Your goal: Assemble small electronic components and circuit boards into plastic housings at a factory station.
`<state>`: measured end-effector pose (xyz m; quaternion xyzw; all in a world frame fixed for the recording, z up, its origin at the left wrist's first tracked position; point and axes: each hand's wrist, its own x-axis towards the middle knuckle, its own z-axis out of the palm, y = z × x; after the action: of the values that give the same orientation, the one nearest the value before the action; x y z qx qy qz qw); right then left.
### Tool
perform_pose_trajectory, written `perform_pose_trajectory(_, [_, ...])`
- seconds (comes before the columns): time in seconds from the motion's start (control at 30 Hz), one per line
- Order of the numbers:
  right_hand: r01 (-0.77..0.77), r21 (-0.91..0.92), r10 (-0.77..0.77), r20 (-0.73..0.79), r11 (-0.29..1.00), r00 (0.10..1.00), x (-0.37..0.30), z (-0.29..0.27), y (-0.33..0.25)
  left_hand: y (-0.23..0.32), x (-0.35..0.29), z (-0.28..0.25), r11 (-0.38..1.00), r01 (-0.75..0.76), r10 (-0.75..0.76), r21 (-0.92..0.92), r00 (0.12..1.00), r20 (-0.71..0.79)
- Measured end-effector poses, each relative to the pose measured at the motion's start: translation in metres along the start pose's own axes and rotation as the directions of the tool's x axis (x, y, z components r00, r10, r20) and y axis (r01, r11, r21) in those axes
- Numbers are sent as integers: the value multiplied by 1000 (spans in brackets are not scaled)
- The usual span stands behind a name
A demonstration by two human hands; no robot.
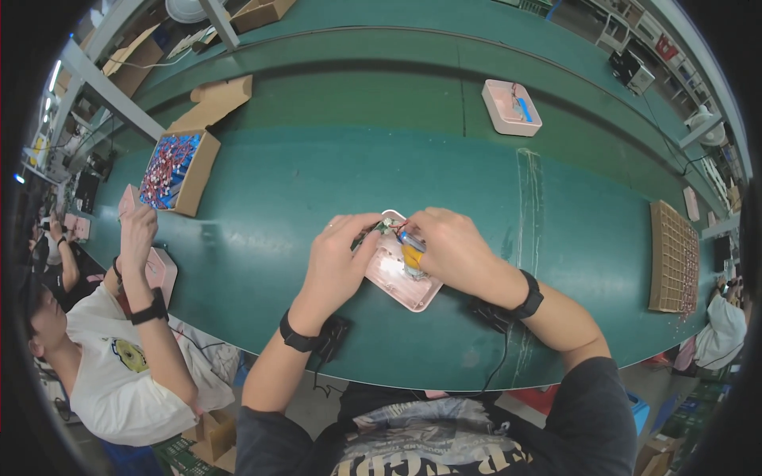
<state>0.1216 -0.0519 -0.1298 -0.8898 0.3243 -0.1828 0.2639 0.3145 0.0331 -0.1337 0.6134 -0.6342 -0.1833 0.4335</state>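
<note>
A pale pink rounded case shell (401,282) lies on the green conveyor belt (317,182) in front of me. My left hand (340,255) pinches small wires and a tiny circuit part at the shell's upper left edge. My right hand (448,247) holds the shell's upper right side, fingers closed over a small battery cell (412,255) wrapped in blue and yellow inside it. Both wrists wear black straps with cords.
Another pink shell (511,106) with a blue cell rides farther up the belt. A cardboard box (176,170) of blue cells with red wires sits at left. A brown grid tray (675,255) lies at right. A person at left lifts a pink part (127,200).
</note>
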Motion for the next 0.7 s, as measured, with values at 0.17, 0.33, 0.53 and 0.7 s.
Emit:
perform_pose_trajectory(0.17, [17,14,-17,-2,1000,1000,2,-6,0,-4,-2,-3,998,28,-27,-61,999,21])
perform_pose_trajectory(0.33, [128,-182,-111,100,975,989,-4,-8,-10,-7,-10,-4,996,29,-29,-90,1000,-4])
perform_pose_trajectory(0.53, [138,-108,-131,71,984,989,3,-6,-2,-7,-11,-10,995,40,-38,-90,999,32])
perform_pose_trajectory(0.7, [68,61,-72,57,996,996,10,-30,-8,-3,-6,-15,998,31,-28,-50,998,48])
